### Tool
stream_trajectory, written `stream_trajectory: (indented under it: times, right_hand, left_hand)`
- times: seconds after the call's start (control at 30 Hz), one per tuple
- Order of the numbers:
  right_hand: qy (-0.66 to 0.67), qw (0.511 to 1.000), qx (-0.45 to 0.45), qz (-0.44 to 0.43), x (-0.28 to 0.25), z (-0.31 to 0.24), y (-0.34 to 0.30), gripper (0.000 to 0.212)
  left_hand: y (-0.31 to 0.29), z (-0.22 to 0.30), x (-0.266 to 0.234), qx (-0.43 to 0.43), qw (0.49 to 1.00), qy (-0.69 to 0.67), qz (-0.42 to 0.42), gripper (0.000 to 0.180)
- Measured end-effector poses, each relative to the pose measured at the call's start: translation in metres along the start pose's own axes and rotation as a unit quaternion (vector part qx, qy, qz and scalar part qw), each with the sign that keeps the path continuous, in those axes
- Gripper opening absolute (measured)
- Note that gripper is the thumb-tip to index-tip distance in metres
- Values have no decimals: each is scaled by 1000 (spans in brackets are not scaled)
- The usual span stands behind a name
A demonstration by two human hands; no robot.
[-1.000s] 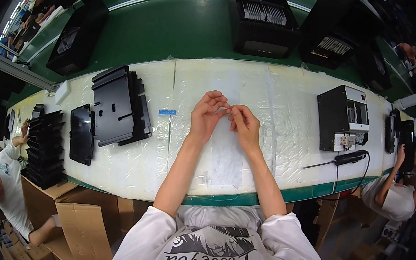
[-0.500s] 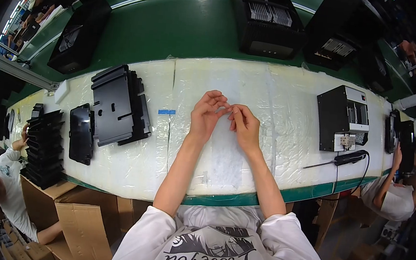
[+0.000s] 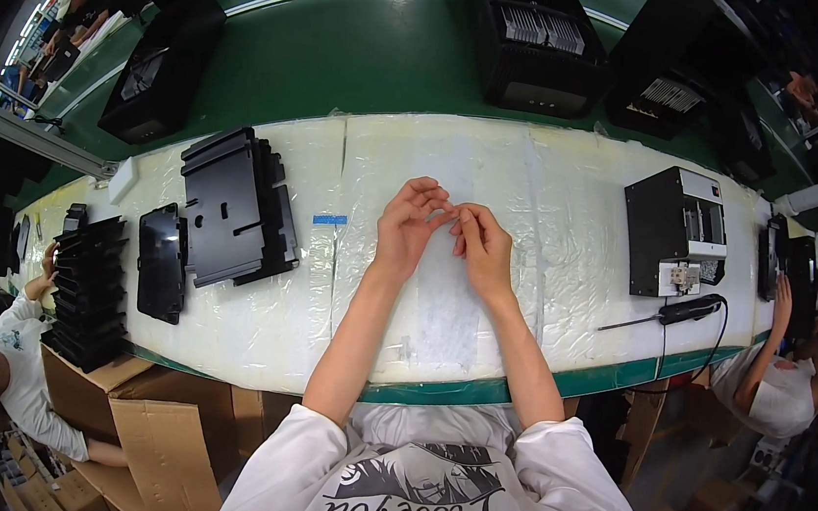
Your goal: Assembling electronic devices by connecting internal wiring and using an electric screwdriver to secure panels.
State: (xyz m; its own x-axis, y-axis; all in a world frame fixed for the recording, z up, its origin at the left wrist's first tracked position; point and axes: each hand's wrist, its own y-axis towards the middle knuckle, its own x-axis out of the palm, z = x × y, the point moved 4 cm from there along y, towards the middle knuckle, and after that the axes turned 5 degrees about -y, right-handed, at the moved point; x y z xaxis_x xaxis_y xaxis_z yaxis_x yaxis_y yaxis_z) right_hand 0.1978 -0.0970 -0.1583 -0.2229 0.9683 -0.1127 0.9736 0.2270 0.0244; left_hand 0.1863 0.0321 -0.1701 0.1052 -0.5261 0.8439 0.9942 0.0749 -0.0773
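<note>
My left hand point(image 3: 412, 222) and my right hand point(image 3: 482, 248) meet over the middle of the padded white table point(image 3: 355, 300). On the left hand the fingers are loosely bent and spread, palm turned inward, with its thumb side reaching the right fingertips. The right thumb and forefinger are pinched together there; anything between them is too small to make out. Left of my hands lies a strip of blue tape point(image 3: 330, 219). Farther left are a large black plastic panel point(image 3: 226, 208) and a smaller glossy black panel point(image 3: 161, 261).
At right stand a black-and-silver boxy device point(image 3: 675, 232) and a corded electric screwdriver point(image 3: 689, 310). Stacked black trays point(image 3: 88, 294) sit at far left. Black machines point(image 3: 546, 62) stand on the green conveyor point(image 3: 349, 63) beyond. Co-workers flank both sides; cardboard boxes point(image 3: 168, 459) are below left.
The black machines on the green conveyor have slid slightly right. At left, a co-worker's lower arm has shifted. My hands stay nearly still, fingertips together.
</note>
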Motion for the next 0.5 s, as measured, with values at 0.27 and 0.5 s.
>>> stream_trajectory:
  times: [0.27,0.5]
  right_hand:
    - [2,1000,18,-2,2,1,-1,19]
    - [-4,1000,8,4,-1,0,0,20]
  left_hand:
    - [0,1,-2,-2,1000,3,4,38]
    - [1,0,-1,0,1000,-2,-6,38]
